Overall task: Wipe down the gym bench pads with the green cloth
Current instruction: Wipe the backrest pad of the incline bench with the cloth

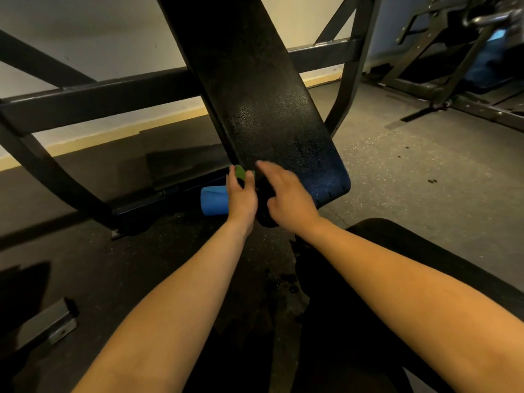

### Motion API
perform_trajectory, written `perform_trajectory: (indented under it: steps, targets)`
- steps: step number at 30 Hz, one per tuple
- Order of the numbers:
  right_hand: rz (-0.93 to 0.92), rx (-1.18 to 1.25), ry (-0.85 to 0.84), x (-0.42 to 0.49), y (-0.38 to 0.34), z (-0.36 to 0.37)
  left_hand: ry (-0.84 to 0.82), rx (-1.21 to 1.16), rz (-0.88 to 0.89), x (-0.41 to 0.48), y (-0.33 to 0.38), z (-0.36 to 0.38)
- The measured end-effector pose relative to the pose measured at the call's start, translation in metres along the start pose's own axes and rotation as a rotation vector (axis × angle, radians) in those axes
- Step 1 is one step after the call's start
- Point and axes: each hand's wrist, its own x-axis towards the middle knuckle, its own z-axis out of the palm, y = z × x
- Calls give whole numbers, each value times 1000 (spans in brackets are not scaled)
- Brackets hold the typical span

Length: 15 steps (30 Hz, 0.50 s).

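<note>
**A:** From the head camera, how are the arms set?

**B:** Both bare forearms reach forward and draw together, so the hands sit side by side, close but not touching.

**A:** And the left one?

**B:** The left hand (241, 195) shows its back. Its fingers and thumb are curled, pinching a small green cloth (241, 172) that pokes out above the fingertips. The cloth is right at the left edge of the long black textured bench pad (255, 103).

**A:** The right?

**B:** The right hand (287, 198) is spread, with its fingers straight and thumb out, and holds nothing. Its fingertips lie over the pad's lower end, but I cannot tell whether they actually press on it.

**A:** Counts?

**B:** Two hands, one cloth and one sloping pad. There is also one blue foam roller (214, 200) just left of the left hand, partly hidden behind it. Black steel frame bars (99, 100) cross beyond both hands.
</note>
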Motion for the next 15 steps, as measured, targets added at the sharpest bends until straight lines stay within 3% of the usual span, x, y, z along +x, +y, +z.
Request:
perform_trajectory:
  steps: [3,9,15]
  targets:
    - [176,-161,-67,-12,24,1,69,23,9,-19,4,12]
    - [176,-63,-11,-27,26,13,114,31,-86,-48,-18,16]
    - [188,-9,-55,-34,32,5,146,-74,-293,-71,-20,22]
